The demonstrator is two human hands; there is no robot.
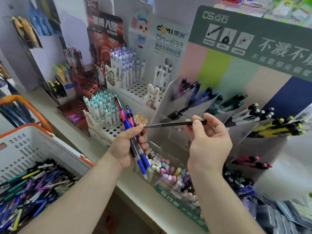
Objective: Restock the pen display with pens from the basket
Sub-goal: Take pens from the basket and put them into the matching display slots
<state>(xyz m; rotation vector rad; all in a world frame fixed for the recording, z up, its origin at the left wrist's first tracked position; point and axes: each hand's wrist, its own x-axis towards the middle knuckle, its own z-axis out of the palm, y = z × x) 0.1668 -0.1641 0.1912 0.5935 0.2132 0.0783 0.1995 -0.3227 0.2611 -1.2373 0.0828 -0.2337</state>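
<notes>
My left hand (125,146) grips a bunch of pens (133,137), blue and pink ones, held upright over the counter edge. My right hand (209,141) pinches a slim black pen (170,124) that lies level between both hands, its tip at my left fingers. The white basket (42,147) with orange handles sits at lower left, filled with several loose pens (30,188). The pen display (236,119) with clear slanted compartments stands just behind my right hand, holding black, blue, white, yellow and pink pens.
White perforated pen stands (108,114) with teal and purple pens stand behind my left hand. A clear tray of small erasers (170,173) lies below my hands on the counter. Cardboard signs rise at the back. Packaged goods lie at lower right.
</notes>
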